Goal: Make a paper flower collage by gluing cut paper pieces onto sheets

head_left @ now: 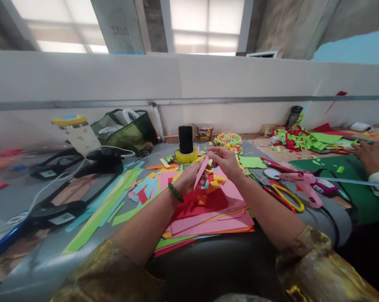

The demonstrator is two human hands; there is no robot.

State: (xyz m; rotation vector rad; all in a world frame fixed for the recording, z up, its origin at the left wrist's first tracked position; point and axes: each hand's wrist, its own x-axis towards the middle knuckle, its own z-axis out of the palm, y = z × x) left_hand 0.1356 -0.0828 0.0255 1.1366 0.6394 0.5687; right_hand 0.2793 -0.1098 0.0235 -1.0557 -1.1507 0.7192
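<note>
A pink strip (202, 171) is pinched between the left hand (189, 178) and right hand (224, 161), angled above the table (96, 241), seemingly so both ends stay controlled.

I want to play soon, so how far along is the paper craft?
A ruffled multicoloured paper piece at the back already looks finished. The right hand pinches a pink paper strip over the left hand. Loose green paper strips and stacked pink sheets look unused, so work probably remains; how much, I can't tell.
</note>
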